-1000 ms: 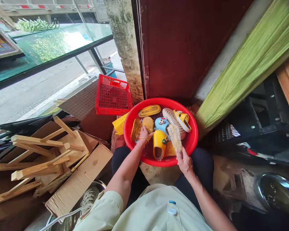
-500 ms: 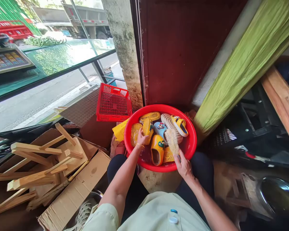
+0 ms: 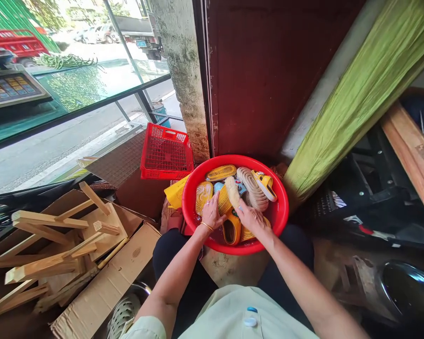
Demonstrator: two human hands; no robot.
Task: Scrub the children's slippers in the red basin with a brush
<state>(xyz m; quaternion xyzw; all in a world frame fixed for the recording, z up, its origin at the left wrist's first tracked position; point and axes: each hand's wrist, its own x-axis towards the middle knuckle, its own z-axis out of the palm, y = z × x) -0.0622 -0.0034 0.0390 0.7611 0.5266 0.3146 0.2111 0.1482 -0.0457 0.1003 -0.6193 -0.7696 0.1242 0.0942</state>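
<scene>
Between my knees stands a red basin (image 3: 283,209) holding water and several slippers. My left hand (image 3: 212,214) grips a yellow slipper (image 3: 225,201), its patterned sole turned up. In my right hand (image 3: 251,217) is a pale scrubbing brush (image 3: 232,190), laid against or just over that sole. Below the hands sits another yellow slipper (image 3: 232,229) with its opening toward me. A beige sole (image 3: 251,188) and a yellow slipper with a white edge (image 3: 265,184) lie at the right. Blue slipper parts are mostly covered by the brush and my hands.
A red plastic crate (image 3: 167,153) is beyond the basin at the left. Wooden stool frames (image 3: 56,230) and a flattened cardboard box (image 3: 109,278) lie on my left. A green curtain (image 3: 342,113) hangs at the right, near a dark metal bowl (image 3: 408,287).
My right hand has brought the brush left and up to the slipper in my left hand. That slipper has turned, so its sole now faces up. Outside, the truck has moved right.
</scene>
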